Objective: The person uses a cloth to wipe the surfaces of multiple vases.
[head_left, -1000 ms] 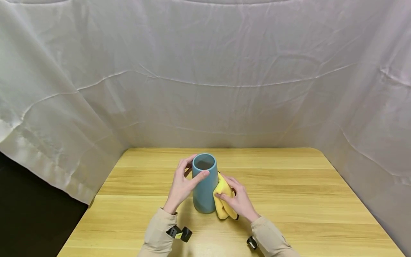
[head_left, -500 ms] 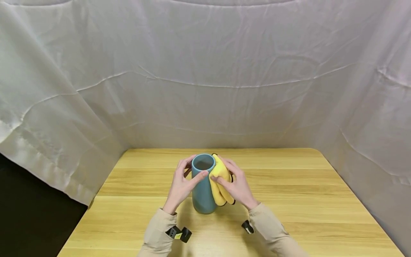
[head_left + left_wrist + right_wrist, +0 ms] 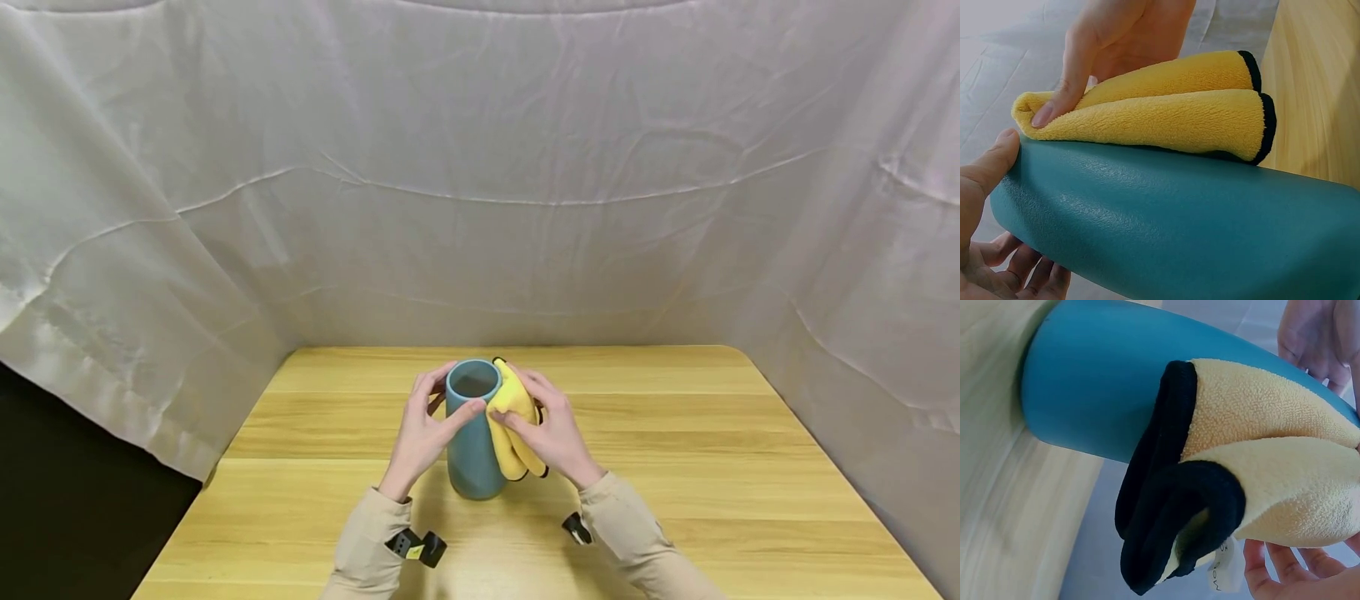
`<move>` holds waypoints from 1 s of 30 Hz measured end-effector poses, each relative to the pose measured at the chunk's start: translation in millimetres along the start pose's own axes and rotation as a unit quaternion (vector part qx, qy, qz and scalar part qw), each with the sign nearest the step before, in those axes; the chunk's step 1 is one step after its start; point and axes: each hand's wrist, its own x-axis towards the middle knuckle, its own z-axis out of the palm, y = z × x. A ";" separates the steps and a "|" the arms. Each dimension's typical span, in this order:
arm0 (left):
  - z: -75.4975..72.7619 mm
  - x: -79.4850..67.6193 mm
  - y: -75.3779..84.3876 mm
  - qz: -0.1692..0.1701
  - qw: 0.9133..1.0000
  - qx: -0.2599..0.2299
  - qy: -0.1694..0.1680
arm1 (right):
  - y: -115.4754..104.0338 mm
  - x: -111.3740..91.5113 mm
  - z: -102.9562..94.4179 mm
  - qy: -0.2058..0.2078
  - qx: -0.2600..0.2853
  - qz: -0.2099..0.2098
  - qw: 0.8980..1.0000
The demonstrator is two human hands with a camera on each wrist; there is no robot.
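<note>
A tall blue vase (image 3: 474, 454) with a round open mouth stands upright on the wooden table. My left hand (image 3: 422, 433) grips its upper part from the left, thumb across the front near the rim and fingers behind. Against the vase's right side lies a folded yellow cloth (image 3: 1160, 115) with black edging. My right hand (image 3: 558, 429) pinches this cloth near its top, the thumb pressing into the fold beside the rim. In the right wrist view, the cloth's black-edged end (image 3: 1179, 512) hangs loose along the vase wall, with a small white tag (image 3: 1225, 565) below it.
The wooden table (image 3: 712, 467) extends to both sides and behind the vase. Grey-white curtains (image 3: 480, 183) enclose the back and sides. A dark area (image 3: 75, 500) shows at the lower left, beyond the table edge.
My right hand has slid the cloth up the vase's right side, from about mid-height to the rim, then stayed nearly still over the last half second. The left hand keeps its hold.
</note>
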 end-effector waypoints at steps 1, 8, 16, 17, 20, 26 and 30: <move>0.0 0.0 0.0 -0.001 1.000 0.001 -0.001 | 0.8 -0.6 0.2 0.000 0.000 0.002 1.000; 0.2 -0.2 0.7 -0.005 1.000 0.004 -0.003 | 8.0 -7.1 0.7 -0.006 -0.011 0.014 1.000; -0.1 -0.3 -0.1 -0.004 1.000 0.000 -0.002 | 26.1 -19.9 2.0 -0.032 -0.021 0.047 0.998; -0.2 -0.3 -0.2 -0.003 1.000 0.000 -0.002 | 29.5 -21.8 2.4 -0.036 -0.023 0.051 0.998; -0.3 -0.5 -0.5 -0.002 1.000 -0.001 -0.002 | 40.3 -28.2 4.0 -0.054 -0.030 0.071 0.996; 0.2 -0.7 -0.1 -0.004 1.000 -0.002 -0.003 | 55.8 -37.5 6.5 -0.074 -0.032 0.097 0.992; 0.4 -0.6 0.5 -0.005 1.000 -0.001 -0.002 | 57.4 -38.5 7.0 -0.071 -0.027 0.092 0.993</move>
